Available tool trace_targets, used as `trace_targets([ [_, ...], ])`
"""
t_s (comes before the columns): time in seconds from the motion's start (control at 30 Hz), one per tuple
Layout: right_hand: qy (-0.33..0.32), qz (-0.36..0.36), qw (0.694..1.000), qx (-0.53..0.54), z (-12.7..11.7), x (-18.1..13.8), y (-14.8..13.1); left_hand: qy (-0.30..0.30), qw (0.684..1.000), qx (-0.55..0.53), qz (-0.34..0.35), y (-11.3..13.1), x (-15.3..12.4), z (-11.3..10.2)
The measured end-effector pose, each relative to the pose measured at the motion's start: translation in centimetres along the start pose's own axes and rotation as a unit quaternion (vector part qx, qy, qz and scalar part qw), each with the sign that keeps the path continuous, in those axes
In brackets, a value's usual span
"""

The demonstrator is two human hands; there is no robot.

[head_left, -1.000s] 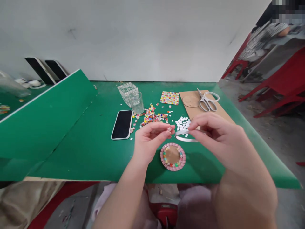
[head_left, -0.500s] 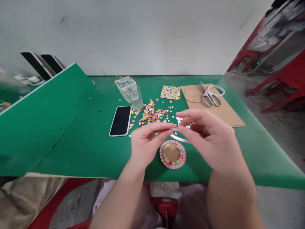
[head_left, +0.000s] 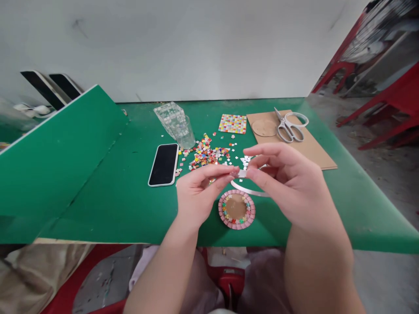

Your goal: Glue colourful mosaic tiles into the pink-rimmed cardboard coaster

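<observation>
Both hands meet in a pinch above a round pink-rimmed mosaic coaster [head_left: 237, 209] lying near the table's front edge. My left hand [head_left: 199, 192] holds a tiny tile piece between thumb and forefinger. My right hand [head_left: 288, 183] pinches the same small white piece [head_left: 242, 173] from the other side. A white ring-shaped strip [head_left: 248, 190] lies on the green table [head_left: 131, 192] just behind the coaster, partly under my right hand. A heap of coloured mosaic tiles [head_left: 207, 156] and a smaller heap of white tiles [head_left: 245, 160] lie behind the hands.
A black phone [head_left: 163, 164] lies left of the tiles. A clear glass [head_left: 185, 131] and clear plastic box stand behind it. A finished square mosaic [head_left: 232, 124], a cardboard sheet [head_left: 310, 150] with a round disc and white scissors [head_left: 290, 124] sit at back right. Red chairs [head_left: 389, 109] stand to the right.
My right hand has moved left to meet the left hand, and both now pinch the small piece. The white strip has left my right hand and lies on the table.
</observation>
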State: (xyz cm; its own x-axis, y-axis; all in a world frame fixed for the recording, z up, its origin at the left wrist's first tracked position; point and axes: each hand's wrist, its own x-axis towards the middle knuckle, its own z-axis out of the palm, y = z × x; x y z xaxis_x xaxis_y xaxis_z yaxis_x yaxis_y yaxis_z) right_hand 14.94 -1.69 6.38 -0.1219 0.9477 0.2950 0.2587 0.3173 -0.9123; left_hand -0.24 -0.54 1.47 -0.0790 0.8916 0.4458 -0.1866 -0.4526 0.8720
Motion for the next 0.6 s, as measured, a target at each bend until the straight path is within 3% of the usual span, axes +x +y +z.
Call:
trace_targets([
  [0.6,-0.022,0.02,1.0,0.0,0.45,0.04,0.2,0.007,0.998,0.054,0.001,-0.11,-0.05,0.07],
])
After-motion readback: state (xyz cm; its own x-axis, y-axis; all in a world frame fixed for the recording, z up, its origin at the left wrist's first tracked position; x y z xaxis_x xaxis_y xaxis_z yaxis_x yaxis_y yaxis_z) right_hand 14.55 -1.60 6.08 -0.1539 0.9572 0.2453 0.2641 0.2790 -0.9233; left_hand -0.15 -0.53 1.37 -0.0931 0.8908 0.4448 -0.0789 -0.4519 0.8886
